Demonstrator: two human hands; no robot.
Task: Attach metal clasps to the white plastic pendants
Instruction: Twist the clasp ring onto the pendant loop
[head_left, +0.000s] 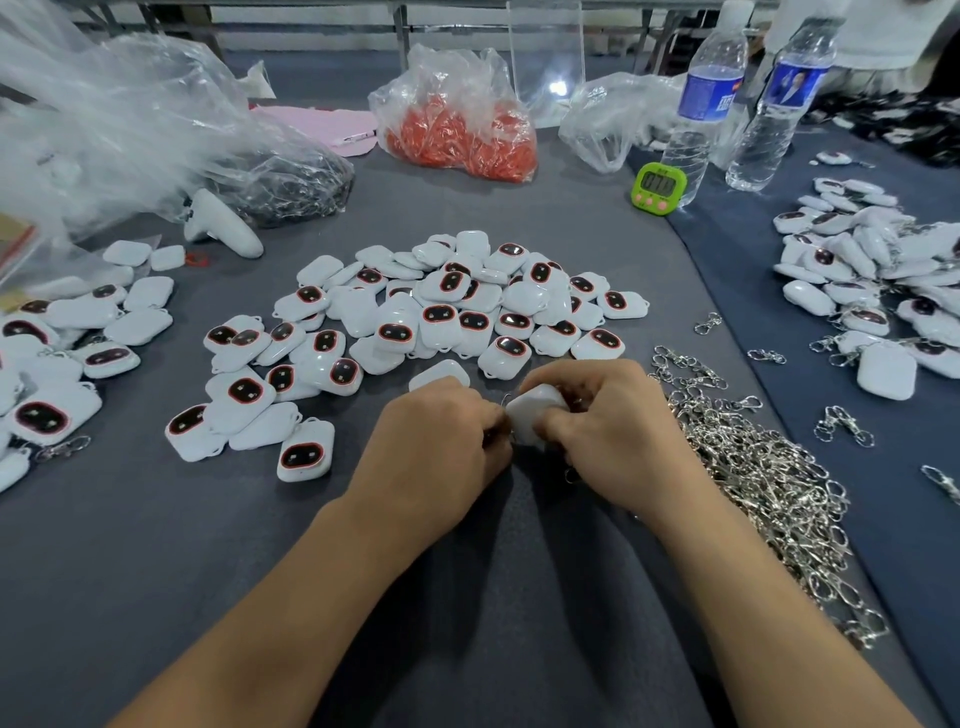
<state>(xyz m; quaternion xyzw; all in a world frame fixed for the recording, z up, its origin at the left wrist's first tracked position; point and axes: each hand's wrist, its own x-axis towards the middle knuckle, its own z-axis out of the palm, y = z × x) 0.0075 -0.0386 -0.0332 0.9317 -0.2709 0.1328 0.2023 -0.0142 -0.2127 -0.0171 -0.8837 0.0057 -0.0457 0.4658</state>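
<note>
Forearms (311, 597) reach over my table (156, 571), right hand (618, 431) gripping a white pendant (535, 415), blank side up, left hand (441, 431) pinching a metal clasp (505, 399) at its corner. I cannot read the bottle labels (709, 93)

Both arms are bare: the left forearm (291, 597) and the right forearm (753, 597) show skin along all their visible length, from wrist to the lower edge. The left hand (441, 431) and the right hand (608, 421) are bare too, slim-fingered, with rounded knuckles
</note>
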